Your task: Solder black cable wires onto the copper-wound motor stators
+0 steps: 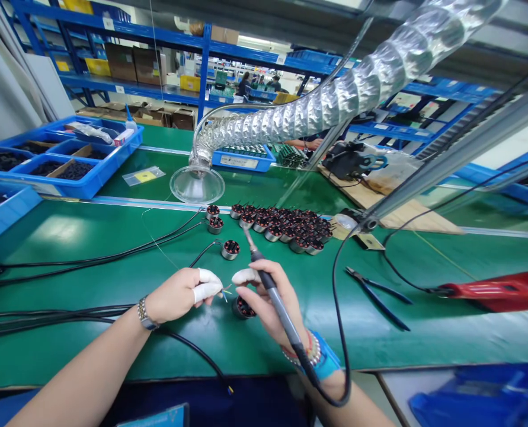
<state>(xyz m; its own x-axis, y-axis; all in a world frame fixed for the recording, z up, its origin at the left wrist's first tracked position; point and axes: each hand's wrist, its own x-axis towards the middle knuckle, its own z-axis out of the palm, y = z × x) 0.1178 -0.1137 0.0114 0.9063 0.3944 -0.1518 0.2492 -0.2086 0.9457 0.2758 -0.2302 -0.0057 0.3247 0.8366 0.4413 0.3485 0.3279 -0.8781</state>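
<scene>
My left hand, with white finger cots on two fingers, is closed in a pinch on thin coloured wire ends. My right hand grips a soldering iron like a pen, its tip pointing up and away from me. One fingertip of this hand also wears a white cot. Partly hidden beside the right fingers stands a small round motor stator with copper windings. Just beyond the hands is another stator with a black cable attached. Two more cabled stators sit farther off.
Several stators stand clustered at the middle back. A fume extraction funnel hangs on a foil duct. Pliers and a red tool lie right. Black cables and blue bins are left. A co-worker's hand shows behind.
</scene>
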